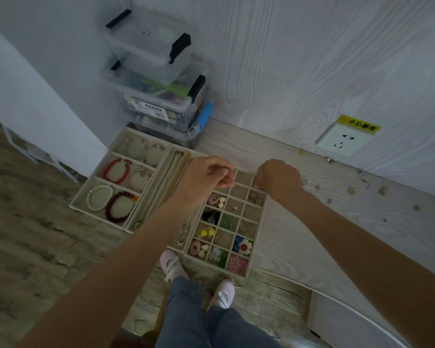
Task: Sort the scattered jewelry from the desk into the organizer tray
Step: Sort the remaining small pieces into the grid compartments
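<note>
left fingers: left hand point(206, 175) curled, fingertips point(227, 173) pinched together on a small metallic piece point(225, 169), too small to name; held over the far rows of the grid tray point(249, 268).
right fingers: right hand point(280, 178) curled, knuckles up, fingertips down at a far-right cell of the grid tray; cannot tell whether they hold anything or just touch the cell.
grid tray: many cells filled — yellow beads point(206, 232), flower piece point(244, 246), pink floral piece point(237, 263), green bits point(227, 221); several cells look bare.
middle tray: chains point(171, 169) laid lengthwise.
left tray: bracelet tray point(81, 194) holds red bracelet point(116, 171), pearl bracelet point(99, 197), dark red bracelet point(118, 205).
left to sort: small loose pieces point(382, 190) scattered on the desk point(299, 234) along the wall, right of the trays, well apart from each other.
progress: judged well over half done; the desk scatter remains.
background: stacked clear boxes point(158, 79) behind trays; wall socket point(342, 141).
</note>
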Motion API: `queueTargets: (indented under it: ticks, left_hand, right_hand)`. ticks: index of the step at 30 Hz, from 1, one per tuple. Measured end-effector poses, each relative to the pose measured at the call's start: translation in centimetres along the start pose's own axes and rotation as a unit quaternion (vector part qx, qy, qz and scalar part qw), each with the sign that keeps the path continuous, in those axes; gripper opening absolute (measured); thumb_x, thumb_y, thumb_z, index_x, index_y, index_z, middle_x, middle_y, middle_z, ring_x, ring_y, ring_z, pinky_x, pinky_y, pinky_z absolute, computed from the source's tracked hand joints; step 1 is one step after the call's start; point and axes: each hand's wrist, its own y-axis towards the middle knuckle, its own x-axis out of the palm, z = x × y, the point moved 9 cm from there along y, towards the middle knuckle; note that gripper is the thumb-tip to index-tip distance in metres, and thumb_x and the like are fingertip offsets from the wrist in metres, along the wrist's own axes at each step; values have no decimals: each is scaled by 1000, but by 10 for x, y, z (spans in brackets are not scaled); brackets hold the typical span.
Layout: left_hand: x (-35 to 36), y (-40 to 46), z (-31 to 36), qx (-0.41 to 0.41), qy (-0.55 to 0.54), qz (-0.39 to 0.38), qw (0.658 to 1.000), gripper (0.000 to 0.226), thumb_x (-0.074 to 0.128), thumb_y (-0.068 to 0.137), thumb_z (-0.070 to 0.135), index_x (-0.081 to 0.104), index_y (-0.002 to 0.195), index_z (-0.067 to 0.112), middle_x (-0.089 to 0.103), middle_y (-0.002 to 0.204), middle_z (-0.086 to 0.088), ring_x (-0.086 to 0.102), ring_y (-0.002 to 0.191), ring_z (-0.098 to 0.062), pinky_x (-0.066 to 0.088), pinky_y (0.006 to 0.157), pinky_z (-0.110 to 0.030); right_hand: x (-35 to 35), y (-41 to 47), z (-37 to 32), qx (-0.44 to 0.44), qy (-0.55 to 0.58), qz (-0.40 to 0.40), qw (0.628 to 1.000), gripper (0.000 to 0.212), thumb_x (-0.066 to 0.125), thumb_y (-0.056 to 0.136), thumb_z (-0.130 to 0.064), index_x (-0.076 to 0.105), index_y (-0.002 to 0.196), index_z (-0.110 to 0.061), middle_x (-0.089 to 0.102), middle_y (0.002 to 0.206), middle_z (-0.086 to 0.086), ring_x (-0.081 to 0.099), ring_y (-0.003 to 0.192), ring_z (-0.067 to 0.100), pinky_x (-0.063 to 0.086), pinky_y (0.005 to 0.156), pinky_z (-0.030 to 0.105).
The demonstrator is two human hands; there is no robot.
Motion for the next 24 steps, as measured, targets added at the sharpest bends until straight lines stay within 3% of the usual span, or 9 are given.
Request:
queueTargets:
  ticks: [2,4,5,7,8,10,14,19,24]
  left_hand:
    - [-1,-3,-1,-15,-31,4,999,19,46,92,-10,60,102,-3,65,80,-13,68,61,-8,55,63,-17]
    - [-1,-6,0,-27,-54,10,998,17,45,92,-12,55,103,-5,64,80,-16,68,60,-8,55,64,-19]
    - [-1,-7,1,-28,-64,14,997,15,45,91,-13,53,99,-3,64,80,-17,68,59,-8,55,65,-20]
    - [1,-8,2,-32,-87,22,995,16,46,91,-12,44,90,3,63,78,-17,67,57,-10,56,61,-20]
    - [2,-8,2,-36,-94,23,995,17,47,91,-11,41,88,5,64,77,-17,67,55,-10,56,58,-19]
    - [5,-8,2,-45,-93,24,994,17,51,90,-8,40,89,6,66,73,-14,67,54,-11,53,54,-17]
    - [12,-8,1,-59,-65,11,996,12,59,88,-2,50,94,2,70,68,-7,69,58,-13,54,56,-18]
    - [16,-8,9,-23,-23,6,999,9,60,88,0,63,85,8,70,72,-5,69,61,-10,55,59,-17]
    - [19,-5,6,-22,5,4,1000,12,61,87,0,65,82,10,70,65,4,69,61,-9,56,64,-22]
  right_hand:
    - [-14,-4,-1,1,104,23,994,19,55,90,-15,70,103,-16,64,108,2,61,97,20,43,73,26]
    - [-26,-9,-7,-20,222,36,974,18,57,91,-14,72,101,-13,67,102,3,63,87,11,47,71,23]
    - [-27,-13,-9,-16,314,17,949,18,57,91,-13,72,102,-10,68,96,3,62,75,3,48,65,19]
    - [-19,-22,-16,15,496,-68,866,19,57,92,-13,70,104,-8,69,85,1,59,59,-2,43,53,14]
    - [-15,-27,-21,24,552,-113,826,20,57,92,-14,69,106,-8,69,84,1,59,61,2,43,54,16]
    - [-9,-34,-28,16,590,-163,791,22,59,91,-17,69,107,-7,69,84,3,60,69,7,44,60,18]
    - [-11,-34,-25,-6,602,-142,786,13,68,82,-9,71,95,-7,65,73,4,58,63,5,46,61,16]
    - [-14,-34,-14,-17,602,-125,788,10,68,81,-5,72,91,-6,67,79,13,61,66,9,49,64,19]
    - [-12,-37,-9,-12,618,-140,774,9,69,80,0,69,87,-5,71,70,1,67,67,8,50,62,15]
